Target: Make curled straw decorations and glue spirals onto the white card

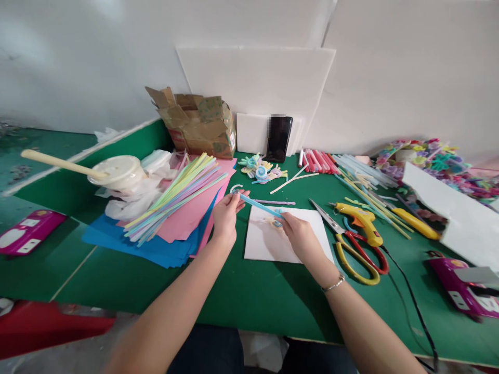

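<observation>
A light blue pipe cleaner (260, 205) stretches between my two hands, above a white board (262, 248). My left hand (227, 213) pinches its far left end, where a pale curled piece (236, 188) sticks up beside the fingertips. My right hand (299, 232) is closed on the other end, its fingers partly hiding that grip. Below, a small blue and yellowish shape (276, 223) shows on the board, partly behind the right fingers. A lilac pipe cleaner (276, 202) lies just behind the board.
To the right are scissors (353, 246) and a yellow glue gun (360, 218) with a black cord. Colourful pipe cleaners (177, 200) lie on pink and blue sheets at left. Behind stand a phone (279, 139), finished pipe-cleaner flowers (259, 169), a cardboard box (198, 127) and red-pink sticks (319, 161).
</observation>
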`<act>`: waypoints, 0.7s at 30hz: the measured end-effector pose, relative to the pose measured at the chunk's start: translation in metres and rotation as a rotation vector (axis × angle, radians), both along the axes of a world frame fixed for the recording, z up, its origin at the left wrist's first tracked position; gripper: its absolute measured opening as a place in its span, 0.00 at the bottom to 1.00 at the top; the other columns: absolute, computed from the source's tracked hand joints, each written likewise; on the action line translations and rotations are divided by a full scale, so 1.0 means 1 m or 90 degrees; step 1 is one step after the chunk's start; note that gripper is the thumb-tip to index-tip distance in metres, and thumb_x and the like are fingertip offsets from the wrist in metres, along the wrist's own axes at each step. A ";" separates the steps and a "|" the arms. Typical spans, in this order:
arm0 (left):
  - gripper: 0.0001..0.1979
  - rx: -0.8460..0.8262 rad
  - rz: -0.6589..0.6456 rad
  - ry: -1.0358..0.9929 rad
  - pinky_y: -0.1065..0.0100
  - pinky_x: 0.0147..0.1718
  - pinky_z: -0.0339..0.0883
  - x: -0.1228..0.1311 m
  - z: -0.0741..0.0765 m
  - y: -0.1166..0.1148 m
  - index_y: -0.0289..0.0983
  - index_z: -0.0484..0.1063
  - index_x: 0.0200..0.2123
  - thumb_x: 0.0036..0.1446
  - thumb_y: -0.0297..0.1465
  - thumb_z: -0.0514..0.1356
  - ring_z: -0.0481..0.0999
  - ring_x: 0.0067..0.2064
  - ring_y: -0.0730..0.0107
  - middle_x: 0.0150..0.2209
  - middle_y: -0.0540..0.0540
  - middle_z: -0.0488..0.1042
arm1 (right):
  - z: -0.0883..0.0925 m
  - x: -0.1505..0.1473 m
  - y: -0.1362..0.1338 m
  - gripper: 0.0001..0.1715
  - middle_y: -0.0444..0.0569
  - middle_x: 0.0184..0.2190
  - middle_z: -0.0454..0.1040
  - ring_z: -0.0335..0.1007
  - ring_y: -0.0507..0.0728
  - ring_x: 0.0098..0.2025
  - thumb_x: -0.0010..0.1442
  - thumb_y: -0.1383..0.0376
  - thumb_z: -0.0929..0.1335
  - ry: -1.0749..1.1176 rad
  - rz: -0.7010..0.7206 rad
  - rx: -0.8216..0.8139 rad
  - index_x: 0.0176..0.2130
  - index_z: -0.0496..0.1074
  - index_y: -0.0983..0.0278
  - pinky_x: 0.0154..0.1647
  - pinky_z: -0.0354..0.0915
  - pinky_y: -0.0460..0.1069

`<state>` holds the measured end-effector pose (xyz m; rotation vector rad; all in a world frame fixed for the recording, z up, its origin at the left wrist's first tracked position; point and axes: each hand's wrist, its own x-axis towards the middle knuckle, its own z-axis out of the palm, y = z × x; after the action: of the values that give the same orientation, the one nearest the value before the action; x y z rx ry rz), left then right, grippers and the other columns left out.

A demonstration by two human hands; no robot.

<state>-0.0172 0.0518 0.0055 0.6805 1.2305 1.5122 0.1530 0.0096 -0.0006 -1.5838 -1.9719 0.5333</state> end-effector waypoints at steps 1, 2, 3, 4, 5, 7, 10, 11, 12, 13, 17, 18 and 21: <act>0.14 0.001 0.001 0.000 0.70 0.39 0.68 0.000 0.000 0.000 0.34 0.76 0.33 0.46 0.38 0.65 0.79 0.40 0.66 0.38 0.40 0.80 | 0.000 0.000 0.000 0.10 0.46 0.21 0.67 0.62 0.55 0.22 0.62 0.63 0.58 0.005 0.002 -0.001 0.29 0.62 0.60 0.26 0.53 0.47; 0.14 0.002 0.001 0.001 0.70 0.39 0.68 0.000 0.000 0.000 0.34 0.76 0.33 0.46 0.38 0.65 0.79 0.40 0.66 0.38 0.39 0.80 | 0.000 0.000 0.000 0.10 0.46 0.21 0.66 0.61 0.54 0.22 0.62 0.63 0.58 0.011 0.004 -0.003 0.29 0.62 0.60 0.25 0.53 0.47; 0.14 0.003 0.001 0.002 0.70 0.39 0.68 0.000 0.000 0.000 0.34 0.76 0.33 0.46 0.38 0.65 0.79 0.41 0.65 0.38 0.40 0.80 | 0.000 0.000 0.000 0.11 0.45 0.20 0.65 0.60 0.54 0.21 0.62 0.63 0.58 0.017 0.005 -0.007 0.28 0.61 0.60 0.25 0.53 0.47; 0.14 0.003 0.001 0.003 0.70 0.39 0.68 0.000 0.000 0.000 0.34 0.76 0.33 0.46 0.38 0.65 0.79 0.41 0.65 0.38 0.40 0.80 | -0.001 0.000 0.001 0.11 0.44 0.19 0.64 0.59 0.54 0.21 0.62 0.63 0.58 0.022 0.006 -0.011 0.27 0.60 0.60 0.25 0.53 0.47; 0.14 0.003 0.001 0.003 0.70 0.39 0.68 -0.001 0.000 0.000 0.34 0.76 0.32 0.46 0.38 0.65 0.79 0.41 0.65 0.38 0.40 0.80 | -0.001 0.000 0.001 0.12 0.43 0.18 0.63 0.58 0.53 0.20 0.62 0.63 0.58 0.026 0.008 -0.015 0.27 0.59 0.60 0.25 0.53 0.47; 0.14 0.002 0.002 0.002 0.70 0.39 0.68 -0.001 0.000 0.001 0.34 0.76 0.32 0.46 0.38 0.65 0.79 0.41 0.65 0.38 0.40 0.80 | 0.000 0.001 0.001 0.12 0.43 0.17 0.62 0.57 0.53 0.19 0.62 0.63 0.58 0.031 0.012 -0.016 0.26 0.59 0.60 0.24 0.53 0.47; 0.14 0.003 0.005 -0.002 0.70 0.39 0.68 -0.001 -0.001 0.001 0.34 0.76 0.32 0.46 0.38 0.65 0.79 0.40 0.65 0.37 0.40 0.80 | -0.001 0.001 0.001 0.12 0.43 0.16 0.63 0.58 0.53 0.19 0.61 0.64 0.59 0.034 0.013 -0.008 0.26 0.61 0.60 0.23 0.54 0.46; 0.14 0.004 0.007 -0.003 0.70 0.39 0.68 0.000 -0.001 0.001 0.34 0.76 0.32 0.46 0.38 0.65 0.79 0.40 0.65 0.37 0.40 0.80 | -0.001 0.001 0.001 0.12 0.43 0.16 0.64 0.58 0.53 0.19 0.61 0.64 0.59 0.035 0.013 -0.005 0.26 0.62 0.61 0.23 0.54 0.46; 0.13 0.006 0.008 -0.004 0.69 0.39 0.68 0.000 -0.001 0.001 0.34 0.76 0.32 0.46 0.38 0.65 0.79 0.40 0.65 0.37 0.40 0.80 | -0.002 0.001 0.001 0.12 0.43 0.16 0.64 0.59 0.53 0.19 0.61 0.64 0.59 0.037 0.012 -0.002 0.26 0.63 0.61 0.23 0.54 0.46; 0.13 0.007 0.009 -0.006 0.69 0.39 0.68 0.000 -0.001 0.001 0.34 0.76 0.32 0.46 0.37 0.65 0.79 0.40 0.64 0.37 0.40 0.80 | -0.002 0.000 0.001 0.12 0.43 0.16 0.65 0.59 0.52 0.19 0.61 0.64 0.59 0.039 0.011 0.000 0.26 0.63 0.61 0.23 0.54 0.46; 0.11 0.007 0.018 -0.012 0.70 0.38 0.67 -0.001 -0.003 0.003 0.34 0.76 0.33 0.47 0.36 0.64 0.79 0.40 0.65 0.36 0.41 0.80 | -0.001 0.003 0.001 0.13 0.43 0.17 0.66 0.59 0.52 0.19 0.61 0.63 0.61 0.063 0.016 -0.018 0.27 0.68 0.62 0.24 0.56 0.46; 0.11 0.009 0.021 -0.012 0.70 0.38 0.67 -0.002 -0.004 0.004 0.34 0.76 0.33 0.48 0.35 0.64 0.79 0.39 0.66 0.36 0.41 0.80 | 0.002 0.004 0.001 0.10 0.43 0.18 0.68 0.61 0.52 0.20 0.60 0.62 0.63 0.080 0.013 -0.017 0.29 0.70 0.62 0.24 0.57 0.46; 0.09 0.016 0.028 -0.006 0.72 0.37 0.67 -0.004 -0.004 0.005 0.35 0.77 0.33 0.49 0.34 0.63 0.79 0.38 0.68 0.35 0.42 0.80 | 0.020 0.006 -0.006 0.07 0.45 0.24 0.73 0.66 0.53 0.25 0.57 0.61 0.67 0.176 -0.045 0.050 0.35 0.72 0.62 0.29 0.61 0.47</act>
<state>-0.0208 0.0566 0.0011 0.6651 1.2284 1.5683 0.1593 0.0038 0.0193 -1.4418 -1.7045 0.6036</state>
